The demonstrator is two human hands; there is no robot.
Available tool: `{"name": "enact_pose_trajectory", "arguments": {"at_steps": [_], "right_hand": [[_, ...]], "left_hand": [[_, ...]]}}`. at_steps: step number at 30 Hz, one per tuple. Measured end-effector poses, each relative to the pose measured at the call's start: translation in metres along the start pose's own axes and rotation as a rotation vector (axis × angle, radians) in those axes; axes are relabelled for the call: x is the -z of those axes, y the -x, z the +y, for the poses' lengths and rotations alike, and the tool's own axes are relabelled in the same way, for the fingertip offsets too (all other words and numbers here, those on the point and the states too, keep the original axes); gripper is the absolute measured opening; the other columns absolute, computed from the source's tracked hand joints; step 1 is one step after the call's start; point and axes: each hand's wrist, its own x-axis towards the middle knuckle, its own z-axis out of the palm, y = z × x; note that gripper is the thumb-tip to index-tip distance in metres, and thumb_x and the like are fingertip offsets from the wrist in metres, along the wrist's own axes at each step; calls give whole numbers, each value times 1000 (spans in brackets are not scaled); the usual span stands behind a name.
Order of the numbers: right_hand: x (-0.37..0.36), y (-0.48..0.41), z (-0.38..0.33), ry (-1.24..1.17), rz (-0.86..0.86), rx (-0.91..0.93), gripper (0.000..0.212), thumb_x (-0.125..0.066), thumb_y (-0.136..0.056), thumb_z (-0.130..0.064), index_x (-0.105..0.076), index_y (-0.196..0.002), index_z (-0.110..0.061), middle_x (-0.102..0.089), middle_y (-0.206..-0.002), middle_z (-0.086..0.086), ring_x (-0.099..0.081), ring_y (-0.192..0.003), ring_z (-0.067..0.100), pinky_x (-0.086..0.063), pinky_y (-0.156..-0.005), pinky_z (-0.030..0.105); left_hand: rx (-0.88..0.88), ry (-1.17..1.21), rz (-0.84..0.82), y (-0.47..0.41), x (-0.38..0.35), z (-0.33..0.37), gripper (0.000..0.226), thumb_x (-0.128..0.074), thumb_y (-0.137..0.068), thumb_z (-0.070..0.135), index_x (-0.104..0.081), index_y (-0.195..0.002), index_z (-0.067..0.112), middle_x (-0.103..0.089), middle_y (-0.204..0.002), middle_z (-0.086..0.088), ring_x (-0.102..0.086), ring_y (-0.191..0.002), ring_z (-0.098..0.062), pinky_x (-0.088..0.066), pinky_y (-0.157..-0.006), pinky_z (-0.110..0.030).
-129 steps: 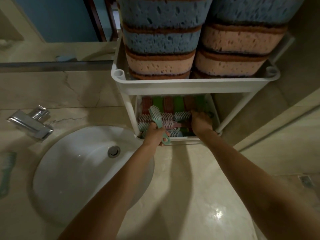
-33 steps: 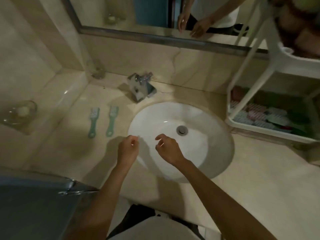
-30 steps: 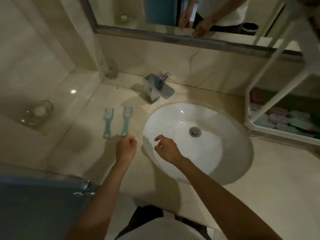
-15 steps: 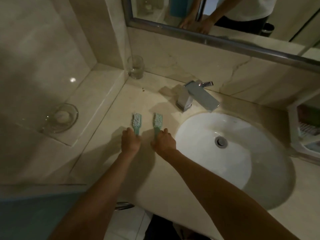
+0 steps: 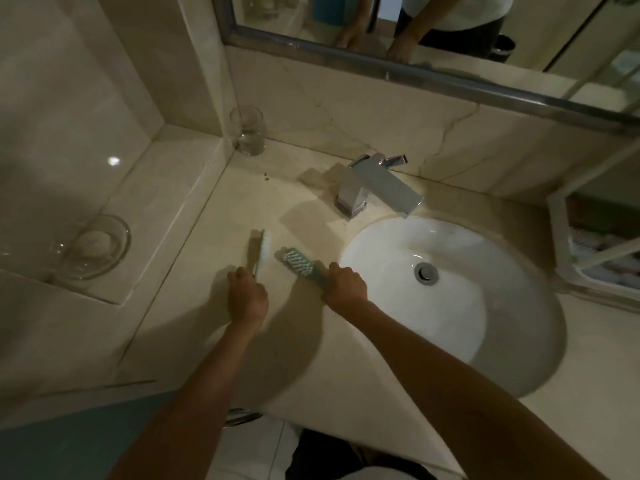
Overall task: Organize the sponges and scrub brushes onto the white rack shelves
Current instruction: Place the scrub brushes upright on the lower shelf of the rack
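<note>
Right brush (image 5: 298, 265) head up-left

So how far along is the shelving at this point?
Done: brushes already lie on the white rack's lower shelf at the right edge; its upper shelf is out of view. In hand: the left hand grips one teal scrub brush, turned on edge, and the right hand grips the other teal brush, bristles up. Left: carrying both past the sink to the rack.
</note>
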Motion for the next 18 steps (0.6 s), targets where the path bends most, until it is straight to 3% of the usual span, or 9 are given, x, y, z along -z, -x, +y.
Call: {"name": "enact_pose_trajectory", "arguments": {"at_steps": [4, 8, 10, 13, 15, 18], "right_hand": [[17, 13, 35, 73, 91, 4, 32, -51, -87, -6, -46, -118, -6, -59, -113, 13, -58, -103, 28, -45, -77, 30], [45, 32, 81, 163, 259, 85, 21, -48, -89, -3, -52, -111, -4, -55, -115, 14, -50, -107, 26, -45, -83, 32], [60, 44, 106, 175, 303, 94, 19, -50, -89, -4, -54, -108, -3, -54, -115, 14, -48, -108, 27, -46, -85, 35], [79, 63, 142, 152, 378, 95, 18, -52, -87, -4, -55, -105, 0, -56, -112, 17, -50, -106, 31, -45, -82, 36], [90, 77, 166, 138, 414, 96, 17, -55, -86, -5, -56, -102, 1, -57, -109, 19, -51, -103, 33, -44, -79, 37], [106, 96, 203, 145, 418, 61, 22, -56, -82, -6, -56, -102, 1, -56, -110, 19, -49, -105, 35, -42, -80, 40]], "left_hand": [[-47, 123, 42, 24, 1, 15, 31, -37, -94, 0, -40, -124, -7, -46, -129, -28, -51, -113, -43, -41, -90, -45], [-298, 193, -18, 52, -4, 48, 24, -45, -94, 8, -42, -114, -4, -61, -108, -29, -60, -96, -42, -41, -70, -36], [-437, 213, -117, 69, -11, 70, 21, -48, -94, 12, -45, -109, -2, -63, -100, -27, -61, -90, -40, -37, -65, -32], [-591, 271, -341, 98, -32, 105, 13, -55, -91, 14, -46, -96, 6, -62, -91, -13, -59, -83, -24, -32, -61, -24], [-651, 287, -509, 117, -49, 128, 16, -61, -88, 15, -53, -98, 5, -65, -92, -6, -59, -84, -20, -37, -63, -17], [-703, 317, -740, 151, -72, 161, 25, -70, -80, 16, -54, -99, 13, -61, -79, 10, -59, -70, -10, -45, -60, -10]]}}
